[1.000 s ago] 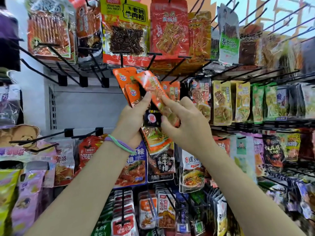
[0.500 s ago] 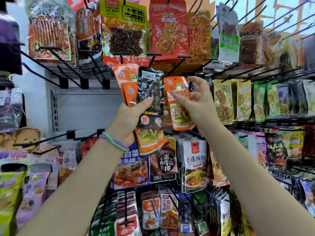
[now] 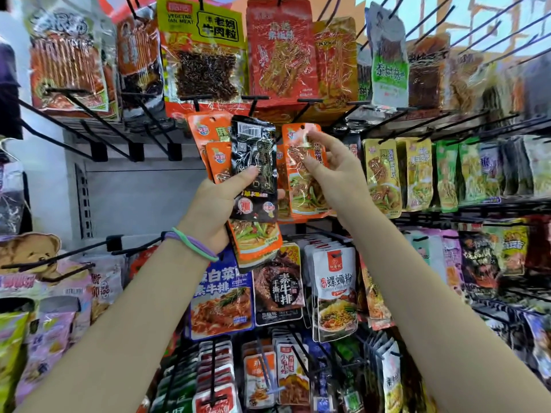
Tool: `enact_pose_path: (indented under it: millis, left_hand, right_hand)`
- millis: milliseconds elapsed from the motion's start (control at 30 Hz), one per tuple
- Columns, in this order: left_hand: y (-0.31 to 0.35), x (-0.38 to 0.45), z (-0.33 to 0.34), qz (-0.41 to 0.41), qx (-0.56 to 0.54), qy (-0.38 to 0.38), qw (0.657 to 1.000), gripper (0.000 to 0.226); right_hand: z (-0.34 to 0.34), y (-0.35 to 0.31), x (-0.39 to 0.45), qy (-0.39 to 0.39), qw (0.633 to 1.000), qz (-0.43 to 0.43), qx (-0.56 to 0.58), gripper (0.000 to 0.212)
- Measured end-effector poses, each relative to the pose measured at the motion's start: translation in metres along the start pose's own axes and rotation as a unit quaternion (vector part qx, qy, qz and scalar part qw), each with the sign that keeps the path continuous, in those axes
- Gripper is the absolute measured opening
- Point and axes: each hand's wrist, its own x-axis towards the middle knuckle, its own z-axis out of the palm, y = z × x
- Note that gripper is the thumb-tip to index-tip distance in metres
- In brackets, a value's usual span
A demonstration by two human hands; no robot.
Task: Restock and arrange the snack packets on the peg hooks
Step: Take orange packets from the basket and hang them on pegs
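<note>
Head | left hand [image 3: 213, 204] grips packets [image 3: 255, 162] | right hand [image 3: 334, 171] pinches orange packet [image 3: 301, 186]

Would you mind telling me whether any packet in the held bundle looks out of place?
Yes: the black barcode-side packet in the left hand faces backwards among orange snack packets, whose fronts show. The right hand holds another orange packet.

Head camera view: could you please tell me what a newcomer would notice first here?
Two bare arms reach up at the centre. The left hand grips a fan of packets, with a black packet in front. The right hand pinches an orange packet just to the right. Around them, a wall of peg hooks hangs full of bright snack packets.
</note>
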Motion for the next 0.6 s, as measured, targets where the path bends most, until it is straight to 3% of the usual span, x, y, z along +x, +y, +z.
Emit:
enact_pose_path:
  millis: [167,367,433,500,567,600]
  left_hand:
    - [0.001,0.002,0.002,-0.006,0.001,-0.008,1.000,0.007]
    - [-0.003,-0.002,0.000,-0.016,-0.012,-0.012,1.000,0.024]
    - [-0.004,-0.002,0.001,-0.017,-0.008,-0.002,1.000,0.032]
    - [-0.004,-0.002,0.000,-0.009,0.001,0.011,1.000,0.032]
    - [-0.003,-0.003,0.000,-0.009,0.001,0.013,1.000,0.025]
    - [-0.002,-0.005,0.001,-0.011,-0.003,0.007,1.000,0.023]
  right_hand:
    - [-0.004,-0.007,0.006,0.001,1.000,0.020,-0.015,0.042]
    - [-0.006,0.002,0.001,-0.017,0.996,0.016,-0.083,0.042]
    - [-0.003,0.006,0.003,-0.021,0.984,0.009,-0.177,0.037]
    - [0.000,0.006,0.003,0.031,0.962,-0.030,-0.269,0.027]
    - [-0.001,-0.003,-0.005,0.061,0.970,-0.069,-0.224,0.026]
    - [-0.003,-0.009,-0.010,0.036,0.981,-0.072,-0.178,0.032]
